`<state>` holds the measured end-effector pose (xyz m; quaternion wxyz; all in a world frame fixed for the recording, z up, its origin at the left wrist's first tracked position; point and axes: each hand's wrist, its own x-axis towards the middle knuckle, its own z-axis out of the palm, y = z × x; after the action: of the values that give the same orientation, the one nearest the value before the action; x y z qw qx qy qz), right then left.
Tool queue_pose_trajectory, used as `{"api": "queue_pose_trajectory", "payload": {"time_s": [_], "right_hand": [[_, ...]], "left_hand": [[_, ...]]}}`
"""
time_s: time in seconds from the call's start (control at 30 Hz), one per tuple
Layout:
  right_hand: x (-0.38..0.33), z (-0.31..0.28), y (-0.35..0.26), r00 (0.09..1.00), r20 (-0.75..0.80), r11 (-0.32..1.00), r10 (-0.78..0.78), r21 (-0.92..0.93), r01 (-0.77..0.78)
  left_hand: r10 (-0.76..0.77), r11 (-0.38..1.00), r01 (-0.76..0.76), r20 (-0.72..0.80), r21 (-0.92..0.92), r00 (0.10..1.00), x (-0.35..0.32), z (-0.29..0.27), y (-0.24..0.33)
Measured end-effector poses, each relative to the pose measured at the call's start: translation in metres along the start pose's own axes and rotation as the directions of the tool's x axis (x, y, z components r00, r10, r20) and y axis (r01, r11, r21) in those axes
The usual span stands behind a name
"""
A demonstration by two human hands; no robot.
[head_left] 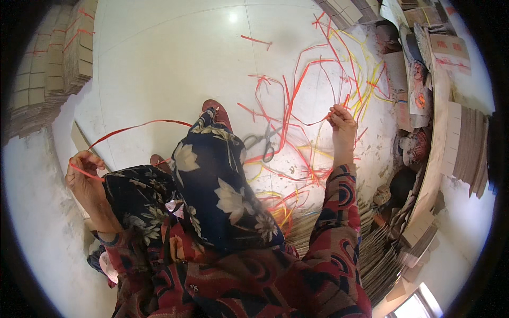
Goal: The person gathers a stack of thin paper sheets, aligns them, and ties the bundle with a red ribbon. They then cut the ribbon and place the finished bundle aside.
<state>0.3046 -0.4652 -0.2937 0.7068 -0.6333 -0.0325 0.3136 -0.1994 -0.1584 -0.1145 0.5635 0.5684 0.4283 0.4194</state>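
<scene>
At the left, my left hand (87, 183) is closed on a thin red strap (140, 126). Part of that strap bends across the fingers; the rest arches over to my knee, where I lose sight of it. Off to the right my right hand (343, 127) is raised with its fingertips pinched on another red strapping band (313, 123), which curves down and away to the left. Whether the two bands are one piece, I cannot tell. Dark-handled scissors (263, 143) lie opened on the floor beside my leg, near the loose red bands.
Tangled red straps (297, 79) and yellow straps (363, 106) spread over the pale floor (159, 63). Bundled flat cardboard (50, 74) is stacked at the far left. More cardboard sheets (466, 146) lean at the right, past a long board (437, 132).
</scene>
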Motion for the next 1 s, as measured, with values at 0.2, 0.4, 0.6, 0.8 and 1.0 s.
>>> {"api": "queue_pose_trajectory", "payload": {"time_s": [0.2,0.4,0.6,0.8,1.0], "right_hand": [[-0.011,-0.02,-0.027,0.996,-0.081,1.0,-0.03,0.006,0.031],[-0.023,-0.027,-0.007,0.982,-0.188,0.999,0.026,0.041,-0.019],[-0.023,-0.032,0.024,0.983,-0.171,0.967,0.065,0.254,-0.019],[-0.03,-0.053,0.045,0.939,-0.321,0.949,0.122,0.315,-0.016],[-0.039,-0.079,-0.003,0.938,-0.304,0.898,0.165,0.439,-0.016]], "left_hand": [[0.125,0.977,-0.105,-0.102,0.184,0.987,-0.009,-0.018,-0.001],[0.111,0.949,-0.099,-0.024,0.301,0.993,-0.015,-0.017,0.005],[-0.116,0.976,0.129,-0.081,0.176,0.99,-0.021,-0.025,0.006],[-0.158,0.939,0.193,-0.141,0.285,0.977,-0.022,-0.021,0.007],[-0.226,0.965,0.234,-0.081,0.12,0.971,-0.016,0.008,0.012]]}}
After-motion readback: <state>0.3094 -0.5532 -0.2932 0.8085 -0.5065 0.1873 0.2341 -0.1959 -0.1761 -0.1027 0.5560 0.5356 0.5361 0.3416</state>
